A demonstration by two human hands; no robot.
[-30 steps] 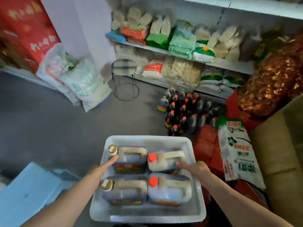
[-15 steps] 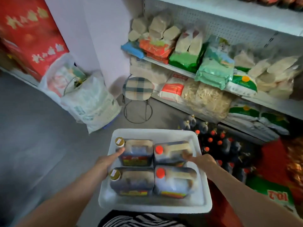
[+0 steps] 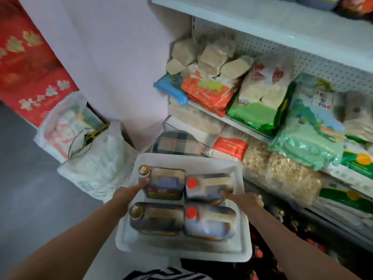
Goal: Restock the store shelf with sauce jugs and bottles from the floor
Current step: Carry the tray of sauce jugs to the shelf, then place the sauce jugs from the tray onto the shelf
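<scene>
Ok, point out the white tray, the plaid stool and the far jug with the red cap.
white tray [image 3: 182, 248]: head view, bare near rim.
plaid stool [image 3: 176, 142]: head view, middle of its checked seat.
far red-capped jug [image 3: 210, 185]: head view, its top, beside the cap.

Motion blur smears the labels on the four sauce jugs [image 3: 187, 203] in the white tray [image 3: 245, 247], leaving the print unreadable. The fingers of both grips are hidden under the tray's sides, only the thumbs showing. Right of the right grip [image 3: 245, 201], the floor bottles [image 3: 282, 214] blur into dark shapes, cut off by the frame's lower edge.
</scene>
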